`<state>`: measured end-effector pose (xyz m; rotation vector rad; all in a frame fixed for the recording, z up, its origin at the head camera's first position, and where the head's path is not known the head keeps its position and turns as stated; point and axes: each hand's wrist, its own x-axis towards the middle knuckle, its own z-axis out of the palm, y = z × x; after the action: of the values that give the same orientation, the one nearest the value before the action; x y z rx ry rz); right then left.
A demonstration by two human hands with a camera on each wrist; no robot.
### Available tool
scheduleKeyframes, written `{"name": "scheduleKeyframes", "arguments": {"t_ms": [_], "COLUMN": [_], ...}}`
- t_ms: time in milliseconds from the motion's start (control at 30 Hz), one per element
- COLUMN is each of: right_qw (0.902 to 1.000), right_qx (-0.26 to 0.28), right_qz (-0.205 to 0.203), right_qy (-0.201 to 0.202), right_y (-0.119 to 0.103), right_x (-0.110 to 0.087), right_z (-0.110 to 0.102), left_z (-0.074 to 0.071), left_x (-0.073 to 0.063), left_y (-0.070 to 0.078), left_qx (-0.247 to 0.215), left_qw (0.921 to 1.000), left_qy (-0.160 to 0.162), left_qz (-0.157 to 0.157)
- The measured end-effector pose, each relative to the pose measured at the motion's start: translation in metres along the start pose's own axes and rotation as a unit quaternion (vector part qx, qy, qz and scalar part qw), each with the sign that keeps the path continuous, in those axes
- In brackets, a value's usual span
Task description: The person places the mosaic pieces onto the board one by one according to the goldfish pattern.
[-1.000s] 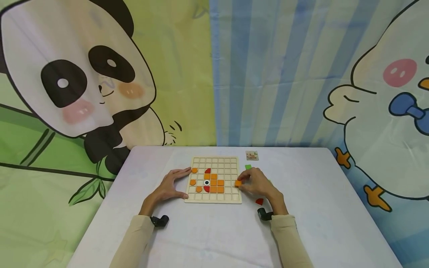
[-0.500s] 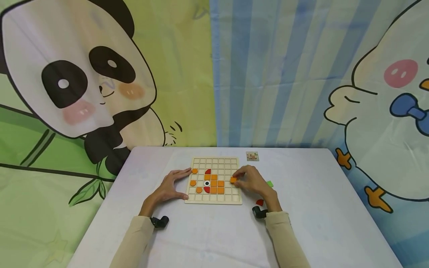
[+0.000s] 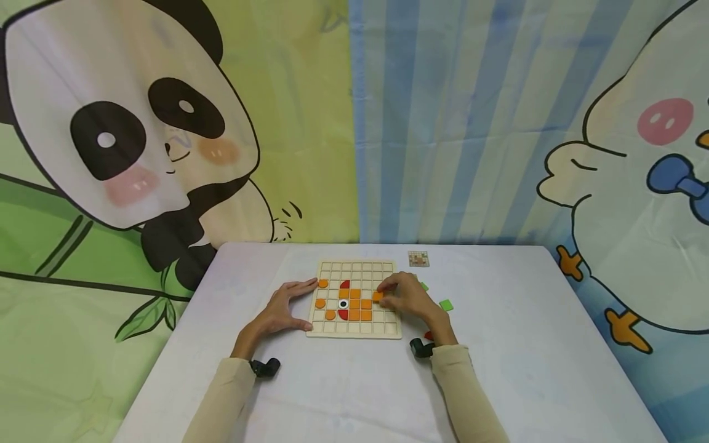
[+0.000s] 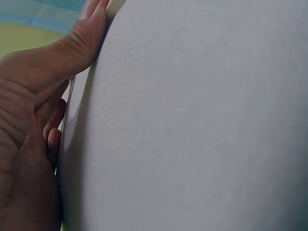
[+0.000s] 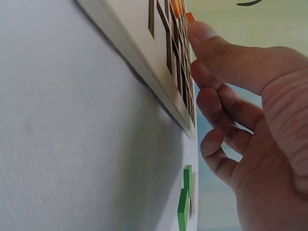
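Note:
A pale wooden grid board (image 3: 354, 332) lies on the table, holding several orange squares (image 3: 355, 304), orange discs (image 3: 320, 303), two red quarter-round pieces (image 3: 343, 314) and a white eye piece (image 3: 343, 304). Thumb and fingers of my right hand (image 3: 412, 299) pinch an orange square tile (image 3: 378, 296) above the board's right part; in the right wrist view only a bit of that tile (image 5: 190, 18) shows at the thumb. My left hand (image 3: 279, 309) touches the board's left edge with spread fingers. In the left wrist view its thumb (image 4: 86, 41) rests along that edge.
Green square tiles (image 3: 445, 305) lie to the right of the board, one partly hidden by my right hand. A red piece (image 3: 428, 335) peeks out beside the right wrist. A small patterned card (image 3: 418, 259) lies on the white table (image 3: 498, 307) toward its far edge.
My right hand has carried the orange square tile leftward, from the board's right edge to over its grid, uncovering green tiles behind. The left hand has stayed at the board's edge.

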<state>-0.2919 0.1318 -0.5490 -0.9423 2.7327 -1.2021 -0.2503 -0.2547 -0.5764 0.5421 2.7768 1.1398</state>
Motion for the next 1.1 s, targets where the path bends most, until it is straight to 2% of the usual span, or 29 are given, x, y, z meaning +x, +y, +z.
{"name": "scheduleKeyframes", "arguments": {"t_ms": [133,500,1100], "right_qw": [1.0,0.9997,0.9992], "right_qx": [0.002,0.014,0.024], "right_qz": [0.0,0.02,0.027], "right_qy": [-0.007,0.007,0.018], "right_y": [0.0,-0.006,-0.003], "right_x": [0.004,0.014,0.013], "right_z": [0.003,0.008,0.017], "left_z": [0.0,-0.003,-0.002], "left_x": [-0.002,0.0,0.0], "left_y": [0.0,0.001,0.0], "left_qx": [0.002,-0.008,0.001], "left_qw": [1.0,0.9998,1.0], "left_qy": [0.005,-0.003,-0.007], "left_qz": [-0.003,-0.015,-0.003]}}
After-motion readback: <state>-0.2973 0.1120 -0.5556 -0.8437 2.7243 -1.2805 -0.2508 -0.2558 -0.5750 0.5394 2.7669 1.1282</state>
